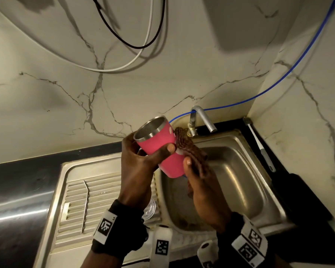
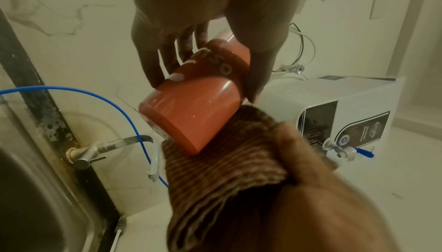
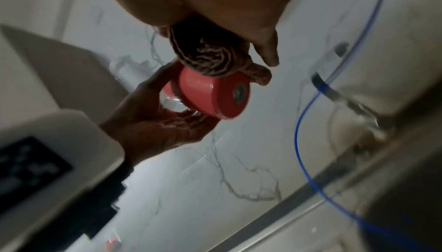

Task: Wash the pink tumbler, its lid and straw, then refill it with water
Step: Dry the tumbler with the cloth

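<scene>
My left hand [image 1: 143, 159] grips the pink tumbler [image 1: 159, 151] around its upper body, thumb in front, holding it tilted above the sink's left side with the steel mouth up and to the left. My right hand [image 1: 193, 171] holds a brown ribbed cloth [image 1: 191, 149] pressed against the tumbler's right side. White suds dot the tumbler [image 2: 191, 116] where the cloth [image 2: 227, 171] touches it. The tumbler's base [image 3: 215, 95] faces the right wrist camera. A bent metal straw [image 1: 85, 206] lies on the drainboard. The clear lid [image 1: 150, 208] peeks out behind my left wrist.
The steel sink basin [image 1: 240, 171] lies below the hands, with the tap [image 1: 201, 118] at its back and a blue tube [image 1: 278, 78] running up the wall. A thin white-handled brush [image 1: 259, 144] lies on the black counter at right. A white water purifier [image 2: 347, 123] hangs nearby.
</scene>
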### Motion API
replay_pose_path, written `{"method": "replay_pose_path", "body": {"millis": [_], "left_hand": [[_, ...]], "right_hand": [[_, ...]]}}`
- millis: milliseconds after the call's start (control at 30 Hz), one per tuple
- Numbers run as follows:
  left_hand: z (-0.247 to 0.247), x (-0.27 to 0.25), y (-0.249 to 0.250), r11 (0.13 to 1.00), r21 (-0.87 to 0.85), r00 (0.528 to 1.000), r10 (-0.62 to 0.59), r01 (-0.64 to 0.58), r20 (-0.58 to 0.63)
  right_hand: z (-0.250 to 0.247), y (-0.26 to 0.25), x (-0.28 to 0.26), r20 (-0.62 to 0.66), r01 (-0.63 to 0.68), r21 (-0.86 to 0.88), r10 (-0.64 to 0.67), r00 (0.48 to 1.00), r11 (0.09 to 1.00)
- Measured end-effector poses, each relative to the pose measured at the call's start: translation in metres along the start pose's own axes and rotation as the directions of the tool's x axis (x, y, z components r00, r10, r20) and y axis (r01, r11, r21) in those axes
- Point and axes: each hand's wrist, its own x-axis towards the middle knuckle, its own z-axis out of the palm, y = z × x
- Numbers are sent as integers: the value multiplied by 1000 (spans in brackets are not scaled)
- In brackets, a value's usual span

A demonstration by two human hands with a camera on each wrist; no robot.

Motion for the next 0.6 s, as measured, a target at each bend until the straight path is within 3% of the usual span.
{"method": "replay_pose_path", "body": {"millis": [67, 200, 267, 367, 500, 600], "left_hand": [[-3, 0, -4, 1000, 18, 1000, 2, -3, 9], [-1, -6, -13, 993, 87, 995, 72, -78, 73], [0, -8, -15, 991, 90, 991, 95, -103, 95], [-2, -6, -10, 985, 72, 982, 146, -155, 118], [-3, -1, -4, 984, 19, 980, 174, -176, 97], [-4, 3, -10, 988, -7, 987, 152, -152, 59]], "right_hand": [[3, -4, -3, 48, 58, -147, -51, 998, 988], [10, -10, 12, 59, 150, -178, -142, 988, 973], [9, -15, 22, 74, 116, -165, -104, 992, 979], [7, -21, 29, 111, -42, -8, 42, 993, 999], [8, -5, 23, 40, -64, 69, 61, 997, 996], [6, 11, 9, 41, -34, -27, 35, 999, 999]]}}
